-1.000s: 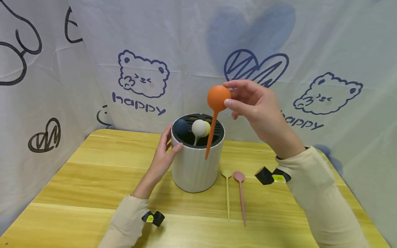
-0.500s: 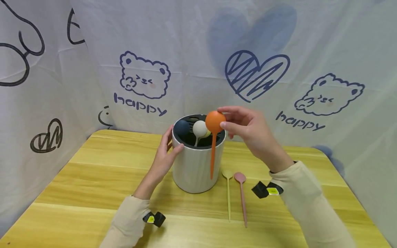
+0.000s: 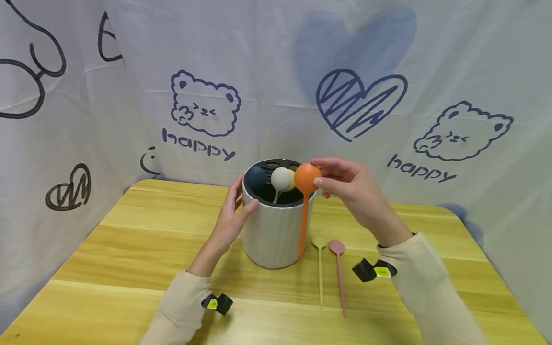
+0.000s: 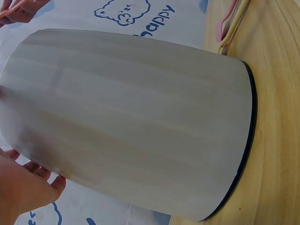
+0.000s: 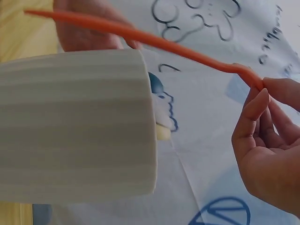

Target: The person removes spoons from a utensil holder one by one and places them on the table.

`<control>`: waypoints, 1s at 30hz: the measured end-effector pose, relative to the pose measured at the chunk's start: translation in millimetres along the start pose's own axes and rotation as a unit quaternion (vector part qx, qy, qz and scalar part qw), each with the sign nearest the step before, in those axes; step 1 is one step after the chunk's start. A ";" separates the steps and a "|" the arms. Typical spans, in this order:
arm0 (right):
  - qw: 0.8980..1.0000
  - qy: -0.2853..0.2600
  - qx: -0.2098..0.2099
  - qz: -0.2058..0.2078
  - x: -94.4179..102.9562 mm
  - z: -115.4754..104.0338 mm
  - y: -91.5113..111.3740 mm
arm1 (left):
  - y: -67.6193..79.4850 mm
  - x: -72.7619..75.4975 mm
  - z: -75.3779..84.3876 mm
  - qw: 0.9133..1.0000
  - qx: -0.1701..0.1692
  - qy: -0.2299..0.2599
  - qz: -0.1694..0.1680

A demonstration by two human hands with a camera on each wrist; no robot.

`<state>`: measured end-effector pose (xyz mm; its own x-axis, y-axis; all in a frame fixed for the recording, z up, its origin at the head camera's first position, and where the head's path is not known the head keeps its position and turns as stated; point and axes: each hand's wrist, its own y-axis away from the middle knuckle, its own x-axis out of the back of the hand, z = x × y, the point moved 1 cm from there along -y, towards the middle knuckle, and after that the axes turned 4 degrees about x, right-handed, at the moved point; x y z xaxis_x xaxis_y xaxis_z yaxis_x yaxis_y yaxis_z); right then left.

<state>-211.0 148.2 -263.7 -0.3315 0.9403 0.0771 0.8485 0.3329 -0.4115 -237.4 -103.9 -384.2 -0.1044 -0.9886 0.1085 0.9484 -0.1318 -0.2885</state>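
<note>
My right hand (image 3: pixel 355 191) pinches an orange spoon (image 3: pixel 308 178) by the edge of its round head, with thumb and fingers. Its thin handle (image 5: pixel 140 36) points down in front of the right side of a white ribbed utensil holder (image 3: pixel 273 235), outside the rim. My left hand (image 3: pixel 230 220) grips the holder's left side near the top, thumb at the front. Inside the black rim stand a dark blue spoon (image 3: pixel 256 178), a white spoon (image 3: pixel 282 178) and, partly hidden behind it, a pale yellow spoon (image 3: pixel 292 179).
On the wooden table (image 3: pixel 129 268), right of the holder, lie a yellow spoon (image 3: pixel 319 243) and a pink spoon (image 3: pixel 337 247), handles toward the front. A white cloth (image 3: pixel 276 72) with drawings hangs close behind the table.
My right hand has come down with the orange spoon, from above the holder to its rim height, then slightly right. My left hand still holds the holder.
</note>
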 end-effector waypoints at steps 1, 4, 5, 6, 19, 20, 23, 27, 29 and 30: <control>1.000 -0.006 0.002 0.003 2.0 1.0 1.6 | -0.2 -0.2 0.1 1.000 0.000 0.000 -0.001; 1.000 -0.011 0.005 0.010 7.2 5.3 6.8 | -0.4 -0.7 0.7 1.000 0.003 0.000 -0.003; 1.000 -0.011 0.005 0.010 8.3 7.3 8.5 | -0.1 -0.8 1.1 1.000 0.003 0.000 -0.002; 1.000 -0.010 0.005 0.010 8.9 9.4 10.1 | -0.1 -0.9 1.4 1.000 0.003 0.000 -0.002; 0.999 -0.014 -0.021 0.035 8.9 36.5 25.0 | -0.4 2.0 2.3 1.000 0.003 -0.012 -0.001; 0.999 -0.012 -0.026 0.038 9.8 38.4 26.4 | -0.6 2.2 2.4 1.000 0.003 -0.013 -0.001; 0.998 -0.009 -0.041 0.044 13.2 45.5 31.1 | -1.1 2.5 2.7 1.000 0.003 -0.012 -0.001; 0.997 -0.006 -0.059 0.050 17.8 55.5 38.1 | -1.5 2.4 3.0 1.000 0.000 -0.011 0.000; 0.996 -0.007 -0.069 0.050 19.8 60.1 41.4 | -1.4 2.3 2.8 1.000 0.000 -0.010 0.001; 0.996 -0.008 -0.073 0.050 20.6 62.3 42.8 | -1.2 2.2 2.6 1.000 0.000 -0.010 0.001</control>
<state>-207.3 177.4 -336.2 -0.2476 0.9685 0.0277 0.9283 0.2453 -0.2794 -238.0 -105.8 -381.1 -0.0966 -0.9873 0.1262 0.9487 -0.1297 -0.2885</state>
